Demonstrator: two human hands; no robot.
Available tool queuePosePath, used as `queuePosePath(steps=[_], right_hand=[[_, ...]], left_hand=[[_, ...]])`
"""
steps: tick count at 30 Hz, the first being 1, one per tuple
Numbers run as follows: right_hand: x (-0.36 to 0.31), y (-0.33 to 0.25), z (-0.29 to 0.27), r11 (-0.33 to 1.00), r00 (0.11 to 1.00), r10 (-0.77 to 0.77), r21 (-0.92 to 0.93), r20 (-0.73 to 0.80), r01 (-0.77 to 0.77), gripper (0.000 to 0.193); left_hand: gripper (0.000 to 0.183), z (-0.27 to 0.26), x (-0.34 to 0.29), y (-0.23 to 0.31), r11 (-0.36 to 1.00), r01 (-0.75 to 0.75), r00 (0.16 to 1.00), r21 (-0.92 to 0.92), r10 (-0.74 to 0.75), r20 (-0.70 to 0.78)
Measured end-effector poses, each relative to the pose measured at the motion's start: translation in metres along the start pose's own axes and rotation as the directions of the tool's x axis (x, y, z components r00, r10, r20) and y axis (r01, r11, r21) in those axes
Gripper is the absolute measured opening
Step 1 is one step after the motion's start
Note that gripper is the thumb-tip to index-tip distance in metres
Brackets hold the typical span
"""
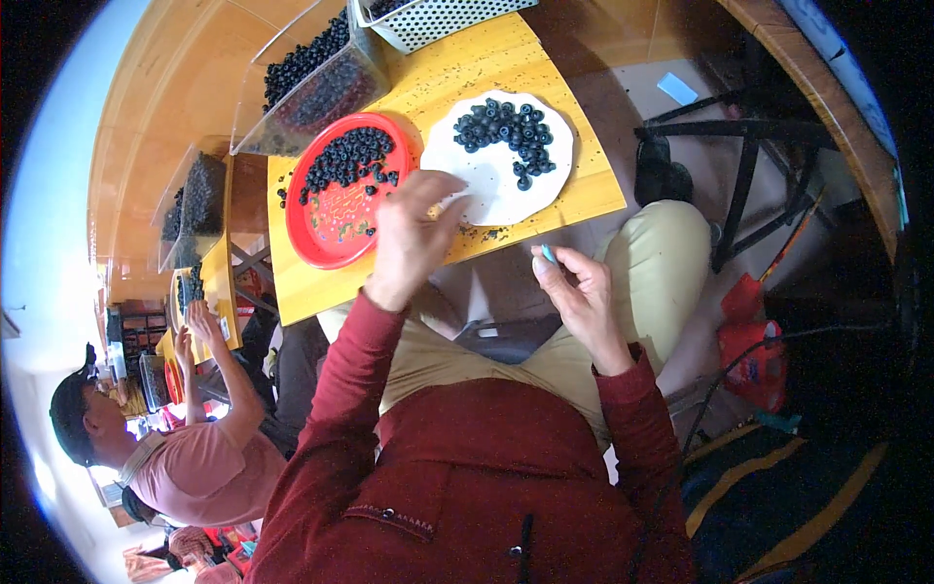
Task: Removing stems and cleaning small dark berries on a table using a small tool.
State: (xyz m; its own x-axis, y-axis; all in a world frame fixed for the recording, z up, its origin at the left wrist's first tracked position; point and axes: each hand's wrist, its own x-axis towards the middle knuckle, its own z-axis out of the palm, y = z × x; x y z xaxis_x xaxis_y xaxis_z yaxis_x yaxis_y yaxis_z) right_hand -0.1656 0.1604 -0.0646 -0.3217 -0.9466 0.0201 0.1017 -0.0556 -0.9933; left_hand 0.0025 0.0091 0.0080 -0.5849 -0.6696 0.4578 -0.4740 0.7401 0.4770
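Left hand [409,236] is up, fingers bent, near the tray [326,216] and plate [486,193], kinda too blurry to tell if it's gripping anything. Right hand [582,295] pinches a blue bit [549,254]. Berries [504,127] sit on both.

A yellow wooden table [593,183] stands near, with a similar second table [225,316] to the left. Glossy orange-brown panelling [185,83] rises on the far left beside a bright, pale wall [63,224]. Black furniture legs [747,185] stand right on greyish floor [637,83].
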Motion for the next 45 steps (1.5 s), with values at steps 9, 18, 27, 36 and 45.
queuePosePath(steps=[9,18,27,36,45], right_hand=[[-0.005,0.004,-0.011,1.0,0.998,0.013,-0.014,-0.066,-0.014,0.029],[-0.006,0.005,-0.014,0.999,0.993,0.039,0.04,-0.115,-0.035,0.03],[-0.004,0.005,-0.01,0.998,0.993,0.05,0.043,-0.11,-0.045,0.029],[-0.005,0.008,-0.009,0.998,0.994,0.027,0.061,-0.105,-0.02,0.025],[-0.005,0.008,-0.004,0.993,0.991,0.073,0.095,-0.111,-0.062,0.024]], left_hand=[[0.019,0.036,0.031,0.018,0.98,-0.161,0.947,0.12,0.119,0.299],[0.015,0.031,0.04,0.01,0.998,-0.041,0.904,-0.052,0.06,0.424],[0.015,0.022,0.039,0.011,0.994,-0.004,0.89,-0.113,0.055,0.452],[0.014,0.02,0.021,0.01,0.819,0.277,0.937,-0.503,-0.114,0.33],[0.018,0.014,0.0,-0.001,0.173,0.447,0.865,-0.878,-0.334,0.374]])
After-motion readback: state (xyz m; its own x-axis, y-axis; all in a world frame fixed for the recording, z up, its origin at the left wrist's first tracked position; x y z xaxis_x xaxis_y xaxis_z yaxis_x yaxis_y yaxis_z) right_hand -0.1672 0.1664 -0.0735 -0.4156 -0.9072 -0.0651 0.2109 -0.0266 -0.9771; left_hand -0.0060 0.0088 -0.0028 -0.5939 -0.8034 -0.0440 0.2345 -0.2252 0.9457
